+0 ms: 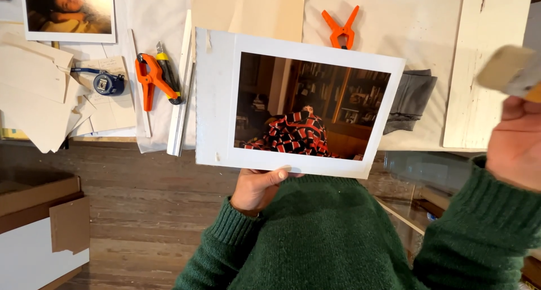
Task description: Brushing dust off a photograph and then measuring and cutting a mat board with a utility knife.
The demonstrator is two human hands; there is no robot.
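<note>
Clamp (pixel 340 29) behind photo print (pixel 298 104)

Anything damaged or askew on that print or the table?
The photo print, held in the left hand, has a ragged, scuffed left border with small nicks. The grey cloth lies crumpled. The right hand grips a blurred object.

Light: soft, even daylight, bright on the pale table (pixel 428 19) at the top
Shadows: faint and short
Blur: right hand (pixel 515 141) and its pale object (pixel 510 70) smeared at right edge
Focus: photo print (pixel 298 101) at centre sharp
</note>
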